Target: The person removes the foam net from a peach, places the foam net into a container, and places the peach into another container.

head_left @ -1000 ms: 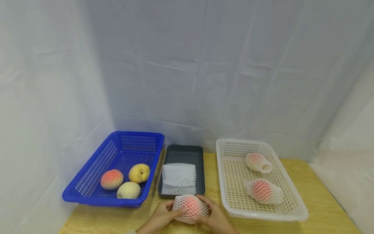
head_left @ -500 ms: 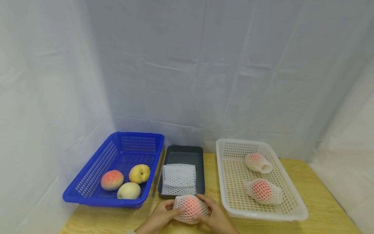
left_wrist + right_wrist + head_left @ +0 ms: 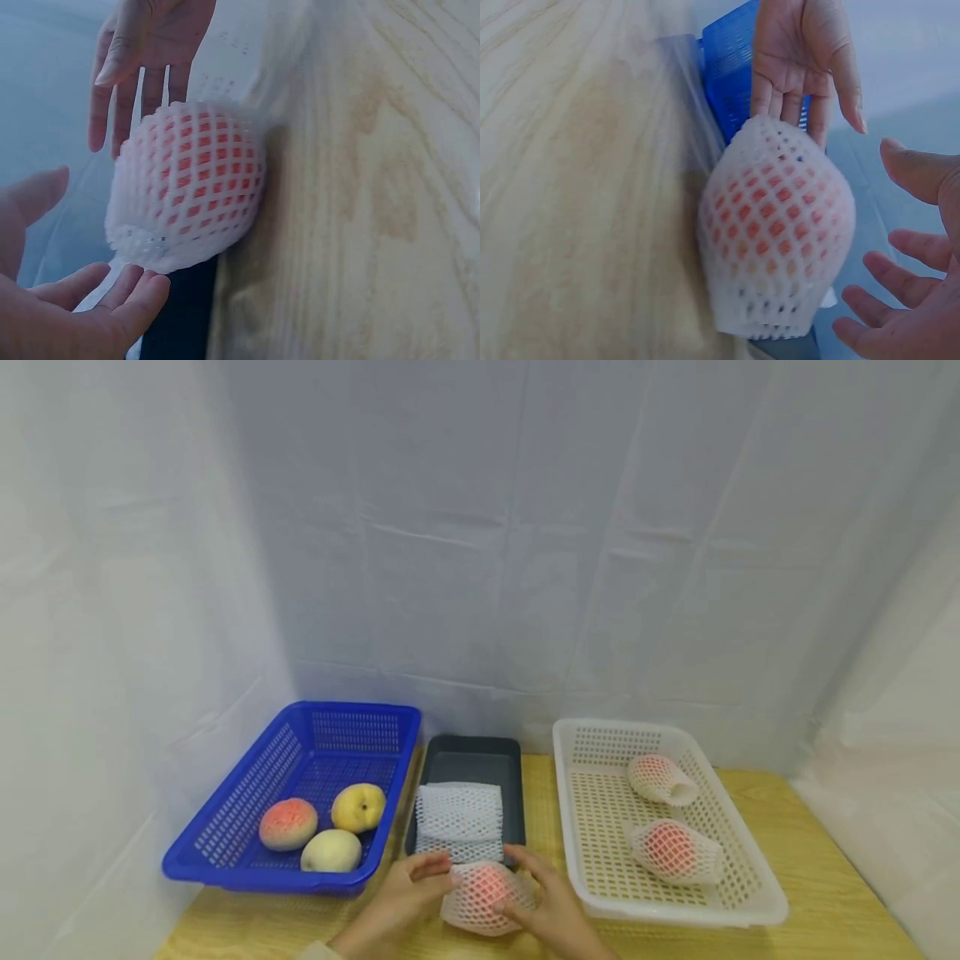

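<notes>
net-wrapped peach (image 3: pixel 482 893), between left hand (image 3: pixel 406 893) and right hand (image 3: pixel 553 908), both loosely spread

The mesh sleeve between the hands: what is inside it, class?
A reddish fruit shows through gaps in the mesh sleeve, which covers the rest of it; the fruit's underside cannot be seen.

The person's left hand (image 3: pixel 408 889) and right hand (image 3: pixel 553 906) face each other across a gap, palms in, thumbs away from the loose fingers.
</notes>
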`<action>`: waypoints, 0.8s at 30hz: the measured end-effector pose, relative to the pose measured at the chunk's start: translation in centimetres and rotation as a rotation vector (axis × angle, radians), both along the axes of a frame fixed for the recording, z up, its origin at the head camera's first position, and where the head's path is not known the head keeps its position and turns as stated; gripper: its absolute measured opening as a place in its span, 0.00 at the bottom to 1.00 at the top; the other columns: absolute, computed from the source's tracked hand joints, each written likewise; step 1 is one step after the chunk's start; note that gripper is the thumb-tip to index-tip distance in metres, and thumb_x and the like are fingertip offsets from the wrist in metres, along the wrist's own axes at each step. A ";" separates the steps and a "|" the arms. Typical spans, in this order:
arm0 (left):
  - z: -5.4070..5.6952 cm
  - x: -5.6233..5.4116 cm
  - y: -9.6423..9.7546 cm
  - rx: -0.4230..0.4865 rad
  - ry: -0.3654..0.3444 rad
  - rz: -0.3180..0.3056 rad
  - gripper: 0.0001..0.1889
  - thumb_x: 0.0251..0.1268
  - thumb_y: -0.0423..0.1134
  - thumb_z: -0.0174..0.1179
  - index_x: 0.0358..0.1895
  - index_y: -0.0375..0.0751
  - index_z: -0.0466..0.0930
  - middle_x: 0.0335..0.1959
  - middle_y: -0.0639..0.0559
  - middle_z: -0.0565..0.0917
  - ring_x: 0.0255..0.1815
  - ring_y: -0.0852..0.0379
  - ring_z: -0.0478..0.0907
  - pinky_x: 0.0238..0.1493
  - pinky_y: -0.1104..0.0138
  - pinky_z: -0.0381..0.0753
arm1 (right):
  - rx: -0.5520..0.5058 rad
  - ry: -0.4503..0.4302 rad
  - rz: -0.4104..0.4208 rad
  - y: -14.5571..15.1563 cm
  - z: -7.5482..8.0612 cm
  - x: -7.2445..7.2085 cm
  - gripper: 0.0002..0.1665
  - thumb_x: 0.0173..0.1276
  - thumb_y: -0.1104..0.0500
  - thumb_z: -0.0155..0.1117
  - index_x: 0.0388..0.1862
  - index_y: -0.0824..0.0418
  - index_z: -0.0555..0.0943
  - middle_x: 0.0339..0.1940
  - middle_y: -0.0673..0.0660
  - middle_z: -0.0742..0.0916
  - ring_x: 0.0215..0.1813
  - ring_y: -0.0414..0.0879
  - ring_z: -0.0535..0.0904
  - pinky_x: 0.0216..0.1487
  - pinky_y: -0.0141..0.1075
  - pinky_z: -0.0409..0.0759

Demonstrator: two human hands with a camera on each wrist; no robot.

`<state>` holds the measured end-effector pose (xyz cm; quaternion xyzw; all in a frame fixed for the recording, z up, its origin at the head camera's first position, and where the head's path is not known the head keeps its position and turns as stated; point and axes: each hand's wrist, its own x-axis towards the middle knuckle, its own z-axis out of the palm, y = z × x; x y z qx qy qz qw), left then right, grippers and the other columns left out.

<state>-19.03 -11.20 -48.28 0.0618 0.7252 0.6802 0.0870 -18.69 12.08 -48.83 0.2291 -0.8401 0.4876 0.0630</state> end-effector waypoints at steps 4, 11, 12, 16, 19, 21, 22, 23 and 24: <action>1.2 -0.1 -0.5 -0.005 0.042 -0.009 0.31 0.63 0.37 0.63 0.62 0.19 0.65 0.57 0.29 0.76 0.57 0.44 0.75 0.57 0.63 0.78 | -0.045 0.040 -0.001 -0.1 1.4 0.2 0.36 0.57 0.53 0.73 0.63 0.64 0.74 0.63 0.60 0.79 0.64 0.61 0.71 0.58 0.58 0.74; 3.2 -0.7 -1.5 0.010 0.077 -0.048 0.32 0.64 0.38 0.63 0.65 0.22 0.63 0.61 0.27 0.72 0.61 0.38 0.72 0.56 0.67 0.78 | -0.084 0.007 -0.053 0.9 4.0 0.2 0.35 0.57 0.55 0.73 0.64 0.57 0.73 0.65 0.60 0.77 0.66 0.59 0.69 0.62 0.56 0.71; 3.6 -0.8 -1.7 0.014 0.073 -0.051 0.33 0.64 0.38 0.63 0.66 0.22 0.62 0.62 0.27 0.71 0.62 0.37 0.71 0.56 0.66 0.78 | -0.088 0.003 -0.066 1.0 4.2 0.2 0.36 0.57 0.56 0.73 0.64 0.57 0.73 0.65 0.59 0.77 0.66 0.58 0.70 0.63 0.54 0.71; 4.8 -1.0 -2.5 0.014 0.068 -0.052 0.33 0.65 0.38 0.62 0.68 0.25 0.61 0.64 0.29 0.69 0.66 0.35 0.66 0.59 0.63 0.76 | -0.111 0.023 -0.095 2.0 4.9 -0.1 0.37 0.55 0.58 0.74 0.64 0.58 0.73 0.64 0.60 0.77 0.66 0.58 0.69 0.63 0.52 0.71; 5.7 -1.1 -3.0 -0.009 0.078 -0.020 0.32 0.64 0.38 0.62 0.68 0.28 0.62 0.65 0.31 0.70 0.67 0.36 0.65 0.61 0.63 0.75 | -0.119 0.071 -0.105 2.9 5.2 -0.5 0.37 0.56 0.61 0.73 0.65 0.61 0.72 0.65 0.61 0.76 0.67 0.60 0.68 0.63 0.53 0.70; 6.1 -1.1 -3.3 -0.019 0.087 0.010 0.31 0.64 0.37 0.62 0.68 0.29 0.63 0.64 0.33 0.71 0.67 0.37 0.65 0.61 0.63 0.75 | -0.122 0.101 -0.108 3.5 5.4 -0.7 0.37 0.57 0.62 0.73 0.66 0.62 0.71 0.66 0.62 0.75 0.67 0.61 0.67 0.62 0.54 0.70; 6.3 -1.1 -3.5 -0.027 0.091 0.026 0.31 0.64 0.37 0.62 0.67 0.30 0.64 0.64 0.34 0.72 0.67 0.38 0.66 0.61 0.63 0.75 | -0.120 0.114 -0.113 3.8 5.5 -0.8 0.37 0.57 0.62 0.72 0.66 0.63 0.71 0.66 0.62 0.75 0.68 0.61 0.67 0.62 0.55 0.70; 6.4 -1.1 -3.7 -0.037 0.100 0.041 0.30 0.64 0.37 0.63 0.67 0.30 0.65 0.64 0.35 0.72 0.66 0.39 0.67 0.61 0.63 0.75 | -0.116 0.123 -0.117 4.2 5.5 -0.9 0.36 0.58 0.62 0.72 0.66 0.63 0.71 0.66 0.62 0.75 0.68 0.61 0.66 0.62 0.56 0.70; 6.4 -1.1 -3.9 -0.042 0.098 0.056 0.30 0.63 0.37 0.63 0.67 0.31 0.66 0.64 0.36 0.73 0.66 0.40 0.68 0.61 0.63 0.74 | -0.120 0.128 -0.120 4.5 5.6 -0.9 0.36 0.58 0.63 0.71 0.66 0.63 0.70 0.66 0.62 0.74 0.68 0.61 0.66 0.62 0.56 0.69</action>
